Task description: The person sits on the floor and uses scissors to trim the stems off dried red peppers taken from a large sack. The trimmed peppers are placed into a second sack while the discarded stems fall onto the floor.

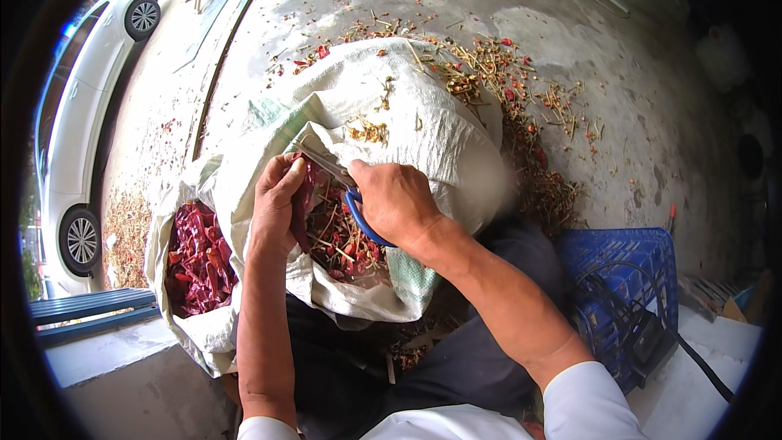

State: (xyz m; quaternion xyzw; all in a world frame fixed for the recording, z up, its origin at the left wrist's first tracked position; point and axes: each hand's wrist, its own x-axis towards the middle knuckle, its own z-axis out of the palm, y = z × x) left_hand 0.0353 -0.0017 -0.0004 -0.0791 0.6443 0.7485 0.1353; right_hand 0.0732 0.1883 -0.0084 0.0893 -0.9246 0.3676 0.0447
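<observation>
My left hand [276,200] is closed on a dried red chili [303,200], which hangs down from between thumb and fingers. In my right hand [397,200] are scissors with blue handles [365,222]. Their blades [324,161] point up and left, near the top of the chili; I cannot tell whether they touch it. Beneath both hands lies the mouth of a large white woven sack [415,147], where chilies mixed with cut stems [349,236] show. To the left, a smaller white sack [160,277] holds a heap of dark red dried chilies [195,261].
Stems and chili bits [505,81] litter the concrete floor [570,41] beyond the large sack. At my right stands a blue plastic crate [623,257] with a black cable [705,367]. A white car [90,114] is parked at far left, beyond a blue rail [94,307].
</observation>
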